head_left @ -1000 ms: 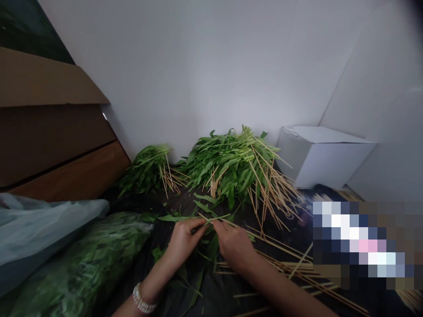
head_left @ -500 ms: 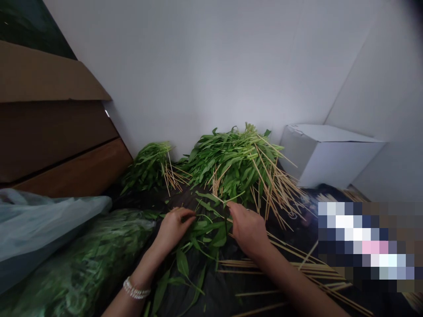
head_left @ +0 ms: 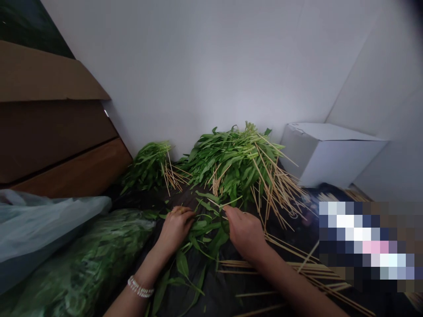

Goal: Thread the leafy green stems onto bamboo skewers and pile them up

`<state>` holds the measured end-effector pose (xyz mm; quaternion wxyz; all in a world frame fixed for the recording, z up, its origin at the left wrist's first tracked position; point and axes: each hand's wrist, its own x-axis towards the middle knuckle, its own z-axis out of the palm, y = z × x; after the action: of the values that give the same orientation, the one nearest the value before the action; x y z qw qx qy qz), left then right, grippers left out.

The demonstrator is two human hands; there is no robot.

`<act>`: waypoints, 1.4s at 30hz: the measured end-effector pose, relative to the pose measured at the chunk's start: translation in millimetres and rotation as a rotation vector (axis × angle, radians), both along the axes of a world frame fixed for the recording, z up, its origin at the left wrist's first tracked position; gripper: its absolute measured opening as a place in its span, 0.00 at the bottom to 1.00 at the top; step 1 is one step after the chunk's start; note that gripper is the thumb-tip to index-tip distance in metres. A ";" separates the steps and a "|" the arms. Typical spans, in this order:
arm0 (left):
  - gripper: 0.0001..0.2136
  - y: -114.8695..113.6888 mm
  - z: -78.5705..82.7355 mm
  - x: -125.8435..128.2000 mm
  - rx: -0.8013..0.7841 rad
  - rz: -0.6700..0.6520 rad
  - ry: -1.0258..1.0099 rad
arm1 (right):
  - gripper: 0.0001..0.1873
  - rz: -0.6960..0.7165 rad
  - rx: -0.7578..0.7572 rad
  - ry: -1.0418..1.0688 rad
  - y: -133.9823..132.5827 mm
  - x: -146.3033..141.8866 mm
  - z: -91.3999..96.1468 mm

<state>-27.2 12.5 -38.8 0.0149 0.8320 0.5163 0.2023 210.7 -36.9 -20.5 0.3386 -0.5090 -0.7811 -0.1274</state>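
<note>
Between your left hand [head_left: 178,224] and right hand [head_left: 245,229] you have a narrow gap over loose leaves [head_left: 203,230]; above both, open air before the wall [head_left: 198,57]. Ahead, the big leafy pile [head_left: 224,154] and its jutting sticks [head_left: 277,185] block you. A bulging bag [head_left: 89,259] crowds your left, and more sticks [head_left: 238,263] lie beneath your right arm [head_left: 291,275]

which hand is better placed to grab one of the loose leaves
Probably the left hand: it sits beside the loose leaves with nothing clearly in its grasp, while the right hand pinches a stick and stem.
</note>
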 end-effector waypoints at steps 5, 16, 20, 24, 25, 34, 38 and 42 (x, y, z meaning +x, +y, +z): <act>0.07 -1.5 8.5 1.9 0.064 0.044 -0.171 | 0.15 0.025 0.033 0.000 -1.3 -2.2 -1.1; 0.20 -12.3 34.0 19.4 -0.605 0.206 -1.462 | 0.16 0.080 -0.041 -0.059 -7.1 -8.6 -3.3; 0.20 -15.3 30.3 28.8 -0.771 0.180 -1.605 | 0.17 0.100 -0.124 -0.124 -10.2 -11.4 -5.0; 0.20 -17.7 26.6 33.5 -0.815 0.168 -1.593 | 0.17 0.110 -0.221 -0.186 -11.6 -12.9 -6.6; 0.19 -18.2 26.4 33.8 -0.819 0.163 -1.582 | 0.17 0.106 -0.241 -0.194 -11.5 -12.9 -6.7; 0.20 -20.0 27.5 28.6 -0.881 0.048 -1.486 | 0.16 0.016 -0.350 -0.206 -10.5 -12.6 -1.1; 0.19 -17.7 22.2 27.1 -0.815 0.115 -1.437 | 0.17 0.014 -0.358 -0.204 -10.4 -12.5 -0.6; 0.19 -15.4 19.6 28.0 -0.666 0.194 -1.361 | 0.16 0.030 -0.337 -0.190 -10.8 -12.3 -0.8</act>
<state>0.8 -2.8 -19.2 0.5620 0.4264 0.4979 0.5045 198.3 -47.7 -21.3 0.1754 -0.5324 -0.8273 -0.0371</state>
